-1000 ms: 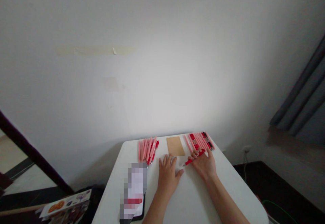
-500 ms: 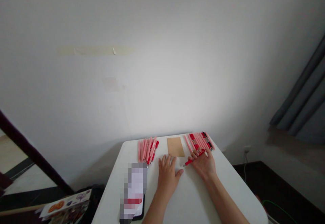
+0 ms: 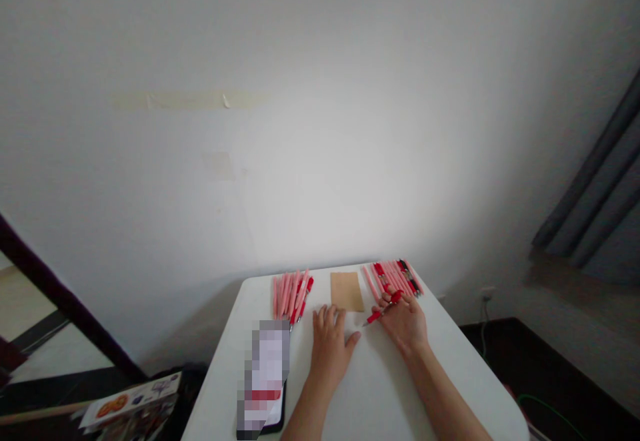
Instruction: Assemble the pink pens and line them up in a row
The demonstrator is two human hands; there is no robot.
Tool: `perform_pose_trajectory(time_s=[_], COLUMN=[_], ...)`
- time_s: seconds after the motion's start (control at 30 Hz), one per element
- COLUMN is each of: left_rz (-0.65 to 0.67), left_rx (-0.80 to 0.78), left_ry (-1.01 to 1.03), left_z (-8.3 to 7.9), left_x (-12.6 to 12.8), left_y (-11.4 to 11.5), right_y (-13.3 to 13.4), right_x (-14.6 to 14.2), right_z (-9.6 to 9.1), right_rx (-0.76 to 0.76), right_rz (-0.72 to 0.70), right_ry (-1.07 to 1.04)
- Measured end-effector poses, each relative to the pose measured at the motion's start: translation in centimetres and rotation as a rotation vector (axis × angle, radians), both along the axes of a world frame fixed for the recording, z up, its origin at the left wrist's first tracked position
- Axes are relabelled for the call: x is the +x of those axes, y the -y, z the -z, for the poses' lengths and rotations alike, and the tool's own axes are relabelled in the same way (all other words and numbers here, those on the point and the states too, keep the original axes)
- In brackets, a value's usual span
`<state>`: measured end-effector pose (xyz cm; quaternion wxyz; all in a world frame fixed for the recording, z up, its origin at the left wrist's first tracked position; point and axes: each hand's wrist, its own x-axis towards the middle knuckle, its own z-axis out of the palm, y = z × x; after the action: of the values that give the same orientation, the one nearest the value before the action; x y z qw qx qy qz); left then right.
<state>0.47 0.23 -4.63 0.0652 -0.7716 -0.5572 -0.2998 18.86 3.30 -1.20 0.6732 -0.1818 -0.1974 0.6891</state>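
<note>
A red pen [image 3: 373, 317] is held in the fingers of my right hand [image 3: 406, 324], palm turned up, its tip pointing down and left. My left hand [image 3: 329, 344] lies flat on the white table [image 3: 373, 387] with its fingers spread, holding nothing. Just beyond its fingertips is a brown square of paper [image 3: 346, 291]. Past my right hand lies a row of pink, red and black pens [image 3: 393, 277]. Another bunch of pink and red pens [image 3: 290, 294] rests to the left of the paper.
A phone [image 3: 276, 421], partly blurred out, lies on the table's left side. Behind the table stands a white wall [image 3: 320, 161]. At the lower left is a printed box [image 3: 133, 401], and a grey curtain [image 3: 595, 194] hangs at the right.
The red pen has turned slightly within my right hand's fingers, and those fingers have shifted around it. My left hand stays nearly where it was.
</note>
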Motion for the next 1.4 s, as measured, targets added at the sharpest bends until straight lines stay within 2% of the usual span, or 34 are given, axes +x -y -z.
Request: perform_pose_trajectory(time_s=[0.27, 0.63, 0.73, 0.87, 1.0, 1.17, 1.27, 1.4], left_rz=[-0.019, 0.080, 0.043, -0.085, -0.153, -0.125, -0.092, -0.054], left_rx=[0.026, -0.047, 0.013, 0.078, 0.049, -0.021, -0.056, -0.098], left_ry=[0.013, 0.160, 0.164, 0.089, 0.073, 0.108, 0.112, 0.115], left_z=[-0.7, -3.3, -3.3, -2.8, -2.5, -2.9, -3.3, -3.8], left_x=[0.2, -0.1, -0.3, -0.6, -0.6, -0.5, -0.4, -0.3], left_y=[0.3, 0.6, 0.4, 0.1, 0.0, 0.3, 0.6, 1.0], right_y=[-0.2, 0.0, 0.3, 0.7, 0.9, 0.8, 0.4, -0.1], right_x=[-0.1, 0.8, 1.2, 1.7, 2.1, 1.9, 1.2, 0.3], right_z=[0.2, -0.6, -0.8, -1.1, -1.2, -1.4, -1.0, -0.4], right_rx=[-0.014, 0.022, 0.020, 0.009, 0.061, 0.219, 0.268, 0.313], right_rz=[0.124, 0.165, 0.170, 0.210, 0.268, 0.238, 0.172, 0.241], right_ry=[0.166, 0.311, 0.350, 0.426, 0.639, 1.003, 1.069, 1.135])
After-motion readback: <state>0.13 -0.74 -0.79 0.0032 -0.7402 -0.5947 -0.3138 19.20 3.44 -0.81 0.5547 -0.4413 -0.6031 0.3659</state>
